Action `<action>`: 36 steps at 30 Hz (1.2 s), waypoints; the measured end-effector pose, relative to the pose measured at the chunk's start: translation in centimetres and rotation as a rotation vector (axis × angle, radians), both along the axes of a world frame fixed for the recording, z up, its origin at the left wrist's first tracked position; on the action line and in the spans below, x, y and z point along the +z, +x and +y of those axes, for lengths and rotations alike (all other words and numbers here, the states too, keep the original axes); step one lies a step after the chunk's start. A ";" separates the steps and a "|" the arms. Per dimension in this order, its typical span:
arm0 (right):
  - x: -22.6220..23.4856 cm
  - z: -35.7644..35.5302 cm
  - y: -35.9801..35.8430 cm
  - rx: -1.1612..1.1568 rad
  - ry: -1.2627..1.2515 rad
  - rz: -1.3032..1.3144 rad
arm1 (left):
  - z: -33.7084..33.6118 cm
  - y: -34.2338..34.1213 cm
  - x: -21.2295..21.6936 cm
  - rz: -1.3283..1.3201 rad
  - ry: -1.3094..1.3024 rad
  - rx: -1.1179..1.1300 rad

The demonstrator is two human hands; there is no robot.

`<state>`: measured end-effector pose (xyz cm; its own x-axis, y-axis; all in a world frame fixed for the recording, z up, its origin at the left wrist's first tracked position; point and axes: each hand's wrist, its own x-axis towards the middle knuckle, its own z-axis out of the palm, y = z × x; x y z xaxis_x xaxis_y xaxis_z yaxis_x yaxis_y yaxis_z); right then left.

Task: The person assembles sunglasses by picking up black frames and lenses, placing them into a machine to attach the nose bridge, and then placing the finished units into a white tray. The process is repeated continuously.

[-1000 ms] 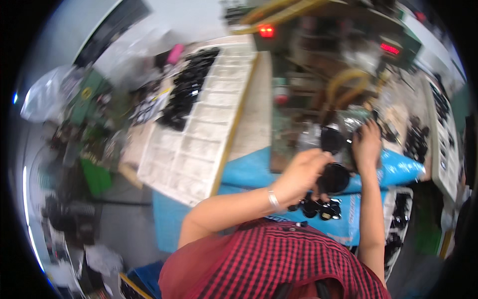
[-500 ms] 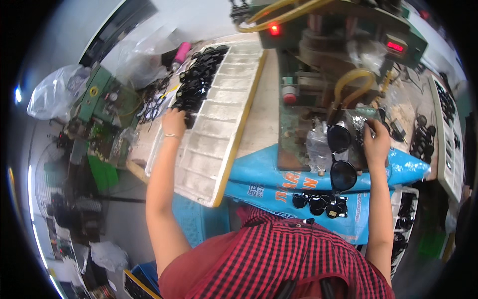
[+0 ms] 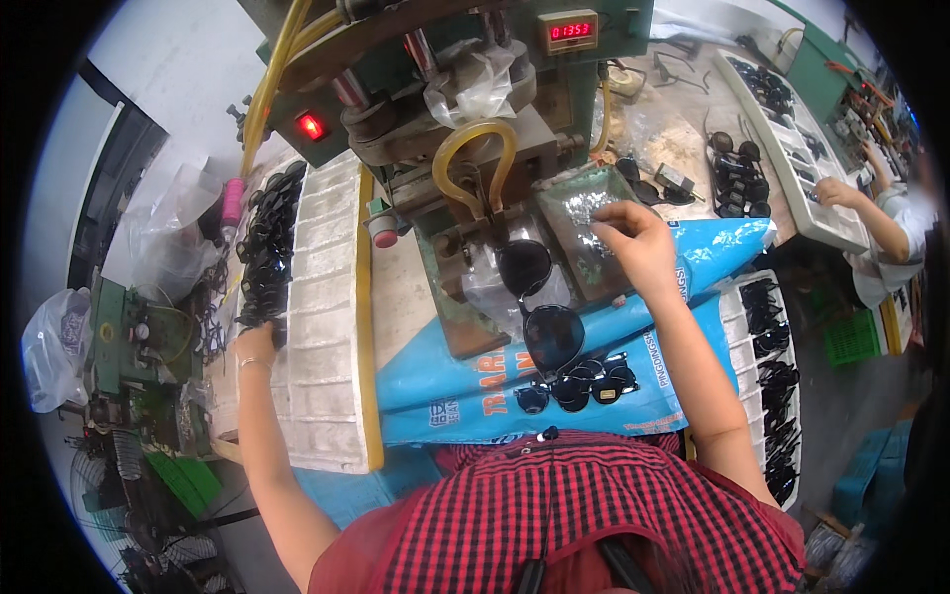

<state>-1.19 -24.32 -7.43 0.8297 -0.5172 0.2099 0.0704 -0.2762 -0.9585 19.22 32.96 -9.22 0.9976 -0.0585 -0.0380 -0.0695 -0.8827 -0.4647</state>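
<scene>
My left hand [image 3: 254, 346] is closed at the near end of a row of black sunglasses [image 3: 269, 238] in a white compartment tray [image 3: 332, 238]. Its fingers grip a dark pair there, partly hidden. Over a heap of small shiny metal pieces [image 3: 588, 220] on the press's side plate, my right hand [image 3: 638, 243] holds its fingertips in a pinch; whatever is between them is too small to make out. Beside it, one pair of sunglasses [image 3: 554, 337] hangs at the green press [image 3: 465, 332], lenses one below the other.
Several sunglasses [image 3: 579, 386] lie on a blue plastic sheet [image 3: 435, 396] before me. A yellow hose [image 3: 475, 129] loops over the press. More trays [image 3: 737, 327] of eyewear stand to the right, where another person's hand [image 3: 839, 193] reaches over a far tray [image 3: 787, 163].
The whole view has swung toward the right. My right hand has drawn back slightly from the metal pieces, fingertips now pinched. My left hand stays by the near end of the sunglasses row.
</scene>
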 end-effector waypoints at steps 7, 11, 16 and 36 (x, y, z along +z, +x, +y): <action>5.9 5.9 2.7 0.228 -0.139 -0.083 | 0.6 1.5 0.4 0.041 0.338 0.001; 5.1 7.5 3.0 0.371 0.298 -0.108 | 1.5 -0.5 1.3 -0.145 0.327 -0.372; 5.5 8.8 2.5 0.352 0.453 -0.121 | 0.0 -1.8 2.3 -0.141 -0.276 -0.066; -3.2 -0.2 0.1 -0.249 -0.994 0.067 | -33.8 -17.7 8.0 1.189 -2.031 0.210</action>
